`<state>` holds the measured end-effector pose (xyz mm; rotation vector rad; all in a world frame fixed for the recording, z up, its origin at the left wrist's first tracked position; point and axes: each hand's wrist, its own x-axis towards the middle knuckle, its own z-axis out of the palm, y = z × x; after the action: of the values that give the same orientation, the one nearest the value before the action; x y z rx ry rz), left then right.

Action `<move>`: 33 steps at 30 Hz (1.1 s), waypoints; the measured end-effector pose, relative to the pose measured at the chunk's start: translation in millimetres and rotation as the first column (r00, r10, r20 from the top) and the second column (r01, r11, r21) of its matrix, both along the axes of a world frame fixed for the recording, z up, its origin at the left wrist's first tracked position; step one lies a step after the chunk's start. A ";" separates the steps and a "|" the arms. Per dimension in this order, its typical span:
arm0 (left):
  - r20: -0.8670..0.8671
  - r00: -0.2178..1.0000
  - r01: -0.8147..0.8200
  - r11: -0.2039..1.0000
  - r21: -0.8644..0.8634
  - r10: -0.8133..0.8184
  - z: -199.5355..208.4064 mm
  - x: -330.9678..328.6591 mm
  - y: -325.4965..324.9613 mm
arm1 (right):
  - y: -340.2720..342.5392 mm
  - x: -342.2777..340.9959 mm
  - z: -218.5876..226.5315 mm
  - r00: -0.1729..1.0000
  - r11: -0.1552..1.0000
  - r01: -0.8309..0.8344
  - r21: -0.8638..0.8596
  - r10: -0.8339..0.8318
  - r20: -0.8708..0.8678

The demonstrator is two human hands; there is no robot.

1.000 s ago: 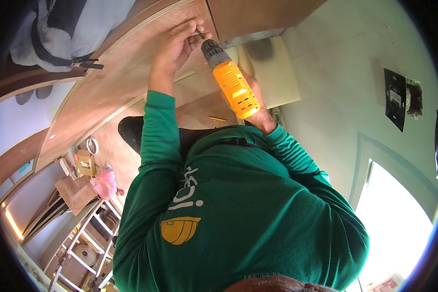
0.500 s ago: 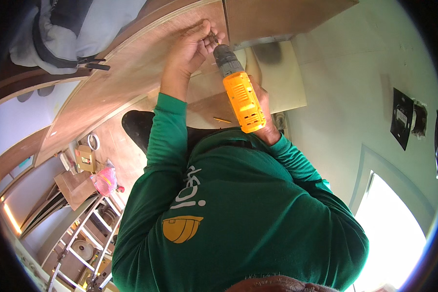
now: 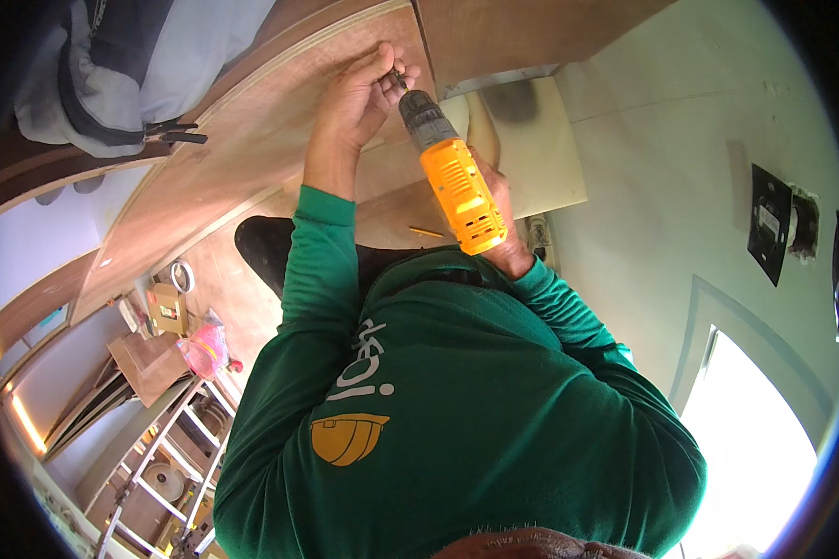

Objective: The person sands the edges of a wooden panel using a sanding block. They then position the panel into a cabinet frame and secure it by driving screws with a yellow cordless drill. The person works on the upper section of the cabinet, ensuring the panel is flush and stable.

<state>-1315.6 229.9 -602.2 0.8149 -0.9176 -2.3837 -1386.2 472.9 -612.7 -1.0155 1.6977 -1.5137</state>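
Note:
A yellow and black cordless drill (image 3: 461, 191) is in my right hand (image 3: 499, 210), which wraps its grip from the right side, mostly hidden behind the drill's body. Its black chuck points up and away, toward the fingertips of my left hand (image 3: 359, 93). Those fingers are pinched around a small dark piece in front of the chuck, too small to name for sure. Both hands are close to the brown wooden panel (image 3: 345, 56) at the top of the view. Below the drill, a yellow pencil (image 3: 426, 231) lies on a wooden surface.
A grey and black bag (image 3: 140, 74) rests on the ledge at upper left. On the lower left are a white ladder (image 3: 172, 456), a cardboard box (image 3: 166, 307) and a pink plastic bag (image 3: 203, 349). A dark wall plate (image 3: 769, 224) hangs loose on the right wall.
My left hand and the drill's chuck end have shifted slightly left together. The grip of both hands looks the same.

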 end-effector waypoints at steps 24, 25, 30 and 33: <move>-0.025 1.000 -0.016 1.000 -0.014 0.016 -2.9 -5.4 2.6 | -5.5 12.6 -7.3 0.994 0.998 0.061 0.002 -0.061 0.086; -0.024 1.000 -0.017 0.999 -0.029 0.016 -0.7 -5.3 2.0 | -7.3 12.0 -3.3 0.994 0.998 0.061 0.010 -0.062 0.087; 0.174 0.985 0.037 0.979 -0.199 -0.002 20.9 6.7 31.6 | -10.8 10.9 -9.3 0.997 0.996 0.065 -0.058 -0.067 -0.041; 0.414 0.910 0.253 0.817 -0.518 -0.020 33.1 38.0 78.7 | -9.9 5.0 -10.5 0.993 0.997 0.040 -0.064 -0.047 -0.110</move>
<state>-1277.5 308.6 -569.0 1.0134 -1.7950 -1.8955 -1381.2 463.0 -623.2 -1.1207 1.7692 -1.5724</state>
